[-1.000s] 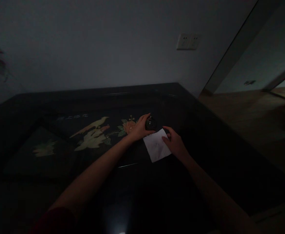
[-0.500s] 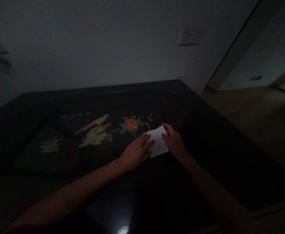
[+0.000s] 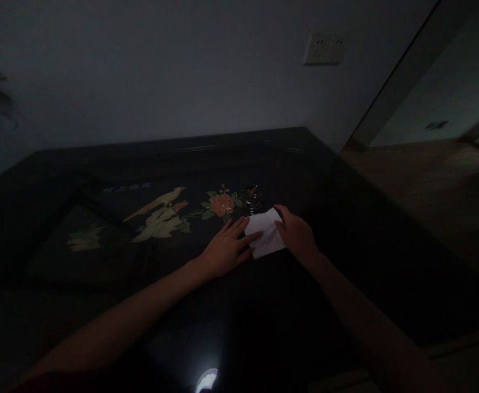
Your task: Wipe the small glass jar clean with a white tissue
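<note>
A small white sheet of paper (image 3: 264,236), possibly a tissue, lies on the glossy black tabletop (image 3: 239,305) between my two hands. My left hand (image 3: 227,248) rests at its left edge, fingers spread and lying flat, with some fingertips on the paper. At the right edge my right hand (image 3: 299,233) pinches the paper between thumb and fingers. Just beyond the paper sits a dark, shiny round ornament (image 3: 253,196), its details hard to make out in the dim light. A pink flower decoration (image 3: 222,204) with green leaves is to its left.
Further left, a pale bird decoration (image 3: 160,215) and light lettering mark the tabletop. A white wall with a double socket (image 3: 326,49) stands behind the table. Wooden floor (image 3: 419,169) shows past the right edge. A bright light reflects near the front.
The view has tilted and shifted slightly. The paper's right side is a little more bent under my right hand, and my left fingers are spread slightly wider.
</note>
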### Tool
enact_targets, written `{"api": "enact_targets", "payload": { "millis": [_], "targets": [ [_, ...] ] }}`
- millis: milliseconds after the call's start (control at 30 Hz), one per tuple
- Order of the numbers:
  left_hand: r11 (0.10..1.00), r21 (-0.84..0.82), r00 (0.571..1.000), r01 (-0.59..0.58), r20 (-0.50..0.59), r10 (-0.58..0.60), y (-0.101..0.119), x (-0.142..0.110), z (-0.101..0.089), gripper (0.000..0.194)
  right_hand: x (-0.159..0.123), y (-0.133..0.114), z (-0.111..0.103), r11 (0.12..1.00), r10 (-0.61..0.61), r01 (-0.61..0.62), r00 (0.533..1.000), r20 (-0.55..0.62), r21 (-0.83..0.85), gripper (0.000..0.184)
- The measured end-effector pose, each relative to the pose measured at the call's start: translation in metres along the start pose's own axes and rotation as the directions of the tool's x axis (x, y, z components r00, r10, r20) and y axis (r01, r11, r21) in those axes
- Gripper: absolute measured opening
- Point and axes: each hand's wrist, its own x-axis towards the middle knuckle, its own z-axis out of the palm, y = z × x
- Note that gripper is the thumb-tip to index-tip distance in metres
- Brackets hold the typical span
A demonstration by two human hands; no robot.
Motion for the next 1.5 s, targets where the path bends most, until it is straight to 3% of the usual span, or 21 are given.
{"api": "enact_targets", "payload": {
  "millis": [233,700,867,1067,1200,1267,1367,1433,1500],
  "targets": [
    [1.000,0.006,1.000,-0.002,-0.005,0.002,-0.002,0.001,0.000,0.048,-0.001,0.003,-0.002,0.999,-0.038,0.038,0.999,-0.003,-0.017,0.036],
    [0.999,0.031,1.000,0.012,0.012,-0.012,-0.006,0.004,0.000,0.046,-0.001,0.004,-0.002,1.000,-0.022,0.022,1.000,0.003,-0.005,0.042],
    [1.000,0.010,1.000,-0.004,0.025,0.003,-0.010,0.004,-0.001,0.048,-0.001,0.004,0.003,0.997,-0.070,0.067,0.995,-0.072,-0.037,0.041],
    [0.981,-0.191,0.995,0.040,-0.086,-0.057,-0.007,-0.006,-0.017,0.048,-0.002,0.002,-0.004,0.990,-0.126,0.141,0.944,-0.304,0.027,0.036],
    [0.883,-0.449,0.973,0.135,-0.111,-0.205,0.005,-0.027,-0.041,0.028,-0.010,-0.010,-0.011,0.934,-0.194,0.290,0.901,-0.387,0.209,0.025],
    [0.794,-0.572,0.955,0.205,-0.060,-0.290,0.011,-0.041,-0.048,0.023,-0.017,-0.019,-0.011,0.870,-0.218,0.339,0.916,-0.337,0.359,0.023],
    [0.641,-0.714,0.929,0.283,0.040,-0.367,0.015,-0.065,-0.046,0.033,-0.032,-0.038,-0.010,0.749,-0.307,0.344,0.938,-0.164,0.566,0.025],
    [0.570,-0.774,0.926,0.275,0.054,-0.373,0.013,-0.078,-0.038,0.041,-0.043,-0.054,-0.009,0.678,-0.391,0.314,0.920,-0.035,0.664,0.029],
    [0.530,-0.813,0.931,0.242,0.041,-0.363,0.010,-0.087,-0.030,0.047,-0.054,-0.071,-0.007,0.610,-0.487,0.276,0.870,0.077,0.743,0.034]
  ]
}}
